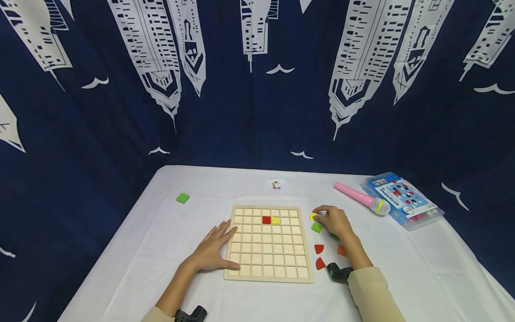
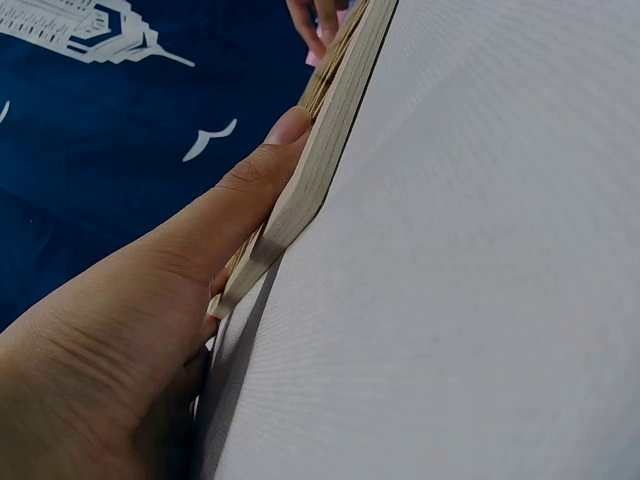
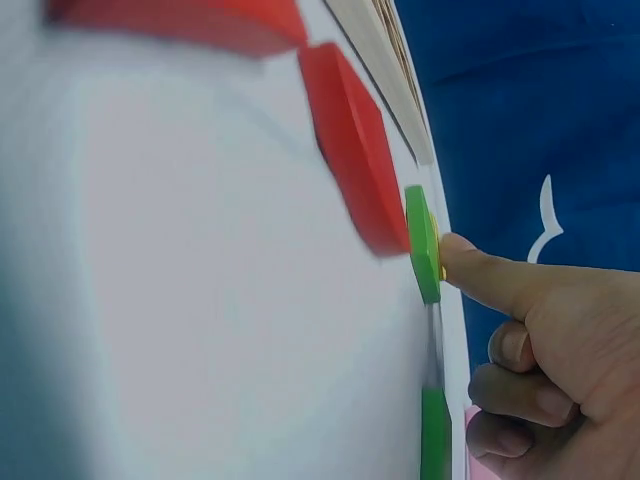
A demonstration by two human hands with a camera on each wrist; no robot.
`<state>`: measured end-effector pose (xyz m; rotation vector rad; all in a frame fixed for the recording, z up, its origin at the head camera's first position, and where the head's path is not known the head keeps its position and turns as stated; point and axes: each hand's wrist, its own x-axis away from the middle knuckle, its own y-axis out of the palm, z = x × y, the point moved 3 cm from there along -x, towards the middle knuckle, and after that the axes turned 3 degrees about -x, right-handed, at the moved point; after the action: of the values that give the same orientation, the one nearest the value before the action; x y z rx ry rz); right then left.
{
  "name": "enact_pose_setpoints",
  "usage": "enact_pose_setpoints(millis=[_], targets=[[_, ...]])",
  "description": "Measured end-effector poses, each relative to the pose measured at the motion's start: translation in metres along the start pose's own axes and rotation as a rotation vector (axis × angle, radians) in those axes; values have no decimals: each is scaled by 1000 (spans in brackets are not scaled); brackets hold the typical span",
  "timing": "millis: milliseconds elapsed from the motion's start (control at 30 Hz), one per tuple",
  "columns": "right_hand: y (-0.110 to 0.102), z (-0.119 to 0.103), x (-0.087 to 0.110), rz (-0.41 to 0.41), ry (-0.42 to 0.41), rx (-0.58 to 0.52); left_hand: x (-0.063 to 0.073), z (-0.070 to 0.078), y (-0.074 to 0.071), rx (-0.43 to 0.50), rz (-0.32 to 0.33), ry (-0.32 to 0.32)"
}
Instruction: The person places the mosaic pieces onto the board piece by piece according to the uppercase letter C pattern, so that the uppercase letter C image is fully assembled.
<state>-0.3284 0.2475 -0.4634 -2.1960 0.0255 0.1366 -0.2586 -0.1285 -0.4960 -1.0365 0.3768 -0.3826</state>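
A square wooden grid board lies flat, with a red square tile and a yellow tile side by side in its upper part. My left hand rests along the board's left edge, fingers spread and thumb over the lower-left corner. In the left wrist view the thumb lies along the board's rim. To the right of the board, my right hand pinches another yellow tile between thumb and forefinger, just behind a green tile. Its other fingers are curled in the right wrist view.
Two red rounded tiles and an orange tile lie near my right wrist. A green tile sits far left. Behind the board is a small pattern card; a pink microphone and a plastic case lie back right.
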Motion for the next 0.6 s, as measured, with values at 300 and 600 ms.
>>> enact_pose_setpoints(millis=[300, 600], targets=[[-4, 3, 4, -8, -25, 5, 0, 1, 0, -1, -7, 2], [-4, -32, 7, 77, -111, -3, 0, 1, -2, 10, -3, 4]])
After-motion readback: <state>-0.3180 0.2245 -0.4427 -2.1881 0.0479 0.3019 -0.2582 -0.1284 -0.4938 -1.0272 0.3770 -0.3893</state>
